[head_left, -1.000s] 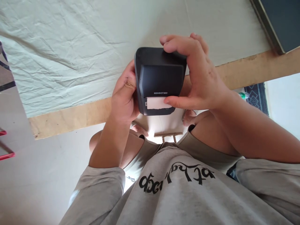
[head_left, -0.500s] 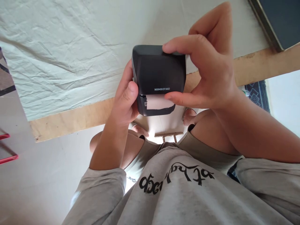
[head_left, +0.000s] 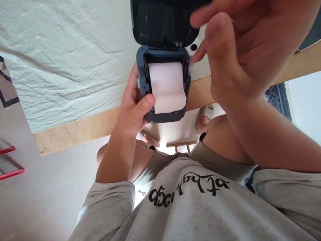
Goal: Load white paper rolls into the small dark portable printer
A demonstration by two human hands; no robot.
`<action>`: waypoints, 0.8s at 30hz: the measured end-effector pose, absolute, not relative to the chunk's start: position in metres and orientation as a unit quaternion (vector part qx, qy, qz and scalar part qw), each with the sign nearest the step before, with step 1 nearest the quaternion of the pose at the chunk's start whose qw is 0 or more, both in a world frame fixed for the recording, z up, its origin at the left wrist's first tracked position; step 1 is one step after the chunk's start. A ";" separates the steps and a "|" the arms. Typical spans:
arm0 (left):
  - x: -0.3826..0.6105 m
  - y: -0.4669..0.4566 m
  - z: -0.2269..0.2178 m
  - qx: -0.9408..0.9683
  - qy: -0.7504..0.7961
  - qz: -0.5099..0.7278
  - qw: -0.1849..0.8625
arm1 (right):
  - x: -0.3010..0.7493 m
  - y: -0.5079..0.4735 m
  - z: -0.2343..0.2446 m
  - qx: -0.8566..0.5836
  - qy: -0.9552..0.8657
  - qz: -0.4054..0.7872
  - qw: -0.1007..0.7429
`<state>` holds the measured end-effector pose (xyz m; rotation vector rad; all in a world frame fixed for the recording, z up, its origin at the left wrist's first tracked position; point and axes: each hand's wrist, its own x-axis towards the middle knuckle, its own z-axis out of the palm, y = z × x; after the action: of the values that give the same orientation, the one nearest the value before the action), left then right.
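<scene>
My left hand [head_left: 132,113] is wrapped round the body of a small black label printer [head_left: 142,77], thumb pressed on its front left corner. The printer's lid [head_left: 160,23] stands swung up and open. Inside lies a white paper roll [head_left: 167,87], with its loose end draped over the front edge. My right hand [head_left: 240,57] is raised close to the camera at the lid's right edge, its curled fingers on the lid. The printer is held in the air above the table's near edge.
A creased pale cloth [head_left: 62,60] covers the table, whose bare wooden edge [head_left: 75,129] runs across below the printer. Red bars [head_left: 10,167] show at far left and a patterned rug [head_left: 278,100] at right. My grey shirt, knees and sandalled foot [head_left: 204,115] are below.
The printer's lid, closed before, has swung up and open, exposing the paper roll. My right hand rose from the printer's front towards the camera. My left hand kept its hold.
</scene>
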<state>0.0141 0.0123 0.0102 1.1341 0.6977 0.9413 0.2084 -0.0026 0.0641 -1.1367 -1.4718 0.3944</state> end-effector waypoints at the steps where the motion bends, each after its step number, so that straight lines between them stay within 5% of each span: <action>1: 0.014 0.010 0.011 0.508 0.307 0.435 0.677 | 0.208 -0.002 0.062 -0.461 -0.631 0.163 0.602; 13: 0.015 0.007 0.000 0.488 0.329 0.458 0.666 | 0.207 -0.004 0.055 -0.528 -0.789 0.001 0.315; 18: 0.016 0.004 0.011 0.481 0.333 0.431 0.687 | 0.205 -0.001 0.062 -0.575 -0.803 0.043 0.154; 24: 0.017 0.005 0.009 0.506 0.323 0.424 0.679 | 0.207 0.003 0.065 -0.584 -0.792 0.123 0.127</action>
<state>0.0168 0.0051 0.0089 1.1355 0.7252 0.9517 0.2073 0.0028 0.0649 -1.7015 -2.3055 0.3587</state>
